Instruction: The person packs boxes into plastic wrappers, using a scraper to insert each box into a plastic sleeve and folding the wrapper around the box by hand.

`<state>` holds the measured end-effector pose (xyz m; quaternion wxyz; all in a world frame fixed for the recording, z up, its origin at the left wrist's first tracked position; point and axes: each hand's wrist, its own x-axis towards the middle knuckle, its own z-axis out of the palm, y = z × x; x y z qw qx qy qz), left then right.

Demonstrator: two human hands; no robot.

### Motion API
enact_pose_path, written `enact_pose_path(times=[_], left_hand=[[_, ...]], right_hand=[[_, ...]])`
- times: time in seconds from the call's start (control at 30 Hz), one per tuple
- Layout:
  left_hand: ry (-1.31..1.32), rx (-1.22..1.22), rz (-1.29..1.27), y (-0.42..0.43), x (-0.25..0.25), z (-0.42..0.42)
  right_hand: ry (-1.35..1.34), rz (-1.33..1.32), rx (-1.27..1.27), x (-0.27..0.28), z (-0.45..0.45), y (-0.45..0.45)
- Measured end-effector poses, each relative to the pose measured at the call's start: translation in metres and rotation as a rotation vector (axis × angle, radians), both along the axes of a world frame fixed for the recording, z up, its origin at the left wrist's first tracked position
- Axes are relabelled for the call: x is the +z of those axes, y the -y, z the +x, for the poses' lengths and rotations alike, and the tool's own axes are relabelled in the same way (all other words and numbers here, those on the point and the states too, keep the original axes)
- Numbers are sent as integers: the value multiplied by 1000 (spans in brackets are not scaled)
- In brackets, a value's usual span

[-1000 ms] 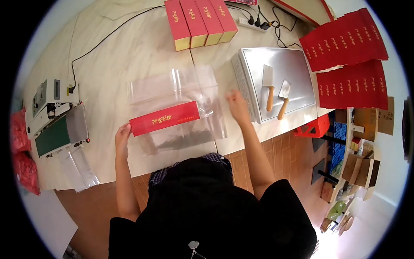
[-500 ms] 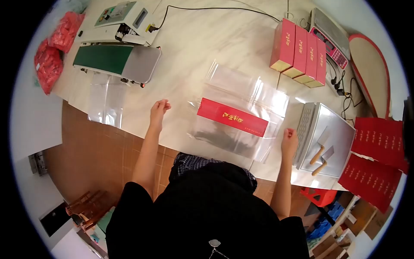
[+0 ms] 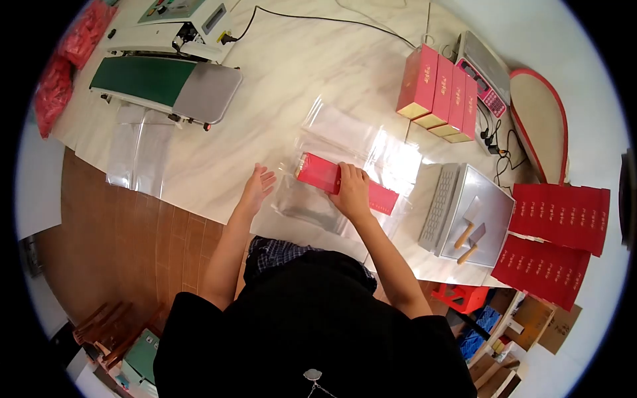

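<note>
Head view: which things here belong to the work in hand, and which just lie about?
Probably in use:
red strip, under the right hand
clear plastic bags, around or under it

Probably just lying about:
two wooden-handled blades
digital scale
red stool

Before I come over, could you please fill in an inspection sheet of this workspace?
Surface: pale marbled table.
Job's things: red box lying among clear bags; whether inside one, I cannot tell.
Clutter: four red boxes side by side; two wooden-handled blades on a metal-topped case.
Hands: right hand grips the red box across its middle; left hand is open and apart from it.
Cables: black cable runs from the machine across the table; others bunch near the scale.
Surroundings: brown floor; red stool; cardboard boxes at lower right.
</note>
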<state>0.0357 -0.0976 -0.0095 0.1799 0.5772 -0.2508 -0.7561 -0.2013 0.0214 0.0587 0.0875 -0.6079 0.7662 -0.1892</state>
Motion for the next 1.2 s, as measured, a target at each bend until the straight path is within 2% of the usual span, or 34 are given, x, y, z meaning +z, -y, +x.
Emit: enact_pose_path(times=[0.03,0.1,0.13,0.2,0.23,0.27,0.3,0.37,0.43,0.47,0.5,0.53,0.57,0.67,0.73,0.77,0.83,0.87,0.9,0.93,0.97,1.0,1.07,1.13,1.2], left_hand=[[-11,0,1,-1,10,-8],[-248,2,-73,-6,35,-23],[-254,-12,-68,-10,55,-33],[-524,22,-247,-24,101,-52],[-529,-8,-241,-30,120,-60],[-547,-46,-352,-37,136,-67],[-565,-84,-464,-44,144,-72],[-505,-130,-501,-57,146,-78],[-438,-182,-541,-65,143,-84],[-408,-239,-661,-67,139,-87],[-382,-297,-781,-67,136,-89],[-393,-338,-777,-67,135,-91],[-343,-333,-793,-68,133,-92],[-289,-313,-771,-61,130,-93],[-179,-386,-945,-52,152,-97],[-179,-408,-947,-52,164,-103],[79,-263,-1223,-52,185,-104],[100,-266,-1233,-52,192,-103],[112,-307,-1316,-51,198,-101],[128,-346,-1402,-51,206,-100],[126,-363,-1507,-58,219,-111],[158,-358,-1523,-64,229,-117],[232,-649,-1543,-76,243,-126],[304,-735,-1564,-90,251,-140],[360,-830,-1576,-105,255,-154]], right_hand=[[67,-7,-3,14,-2,-6],[224,-36,-46,40,-4,-21],[288,-55,-84,54,-5,-27],[406,-223,-108,76,-5,-40],[418,-273,-111,75,-5,-47],[388,-253,-124,67,-6,-54],[582,-220,-194,41,-7,-63],[781,-205,-285,20,-6,-71],[404,-342,-107,23,-4,-75],[409,-354,-139,9,-3,-78],[562,-328,-186,-13,-1,-80],[711,-306,-235,-19,-1,-80],[702,-322,-280,-23,-2,-84],[321,-229,-216,33,-16,-98],[252,-199,-240,52,-40,-119],[248,-272,-383,56,-59,-137],[197,-404,-712,75,-94,-173],[126,-461,-862,76,-122,-199],[-72,-442,-995,68,-143,-223],[-140,-318,-1175,76,-162,-243],[-338,-273,-1171,58,-183,-273],[-416,-104,-1203,53,-196,-295],[-406,122,-1425,45,-210,-310],[-345,232,-1452,36,-218,-318],[-367,211,-1441,27,-223,-320]])
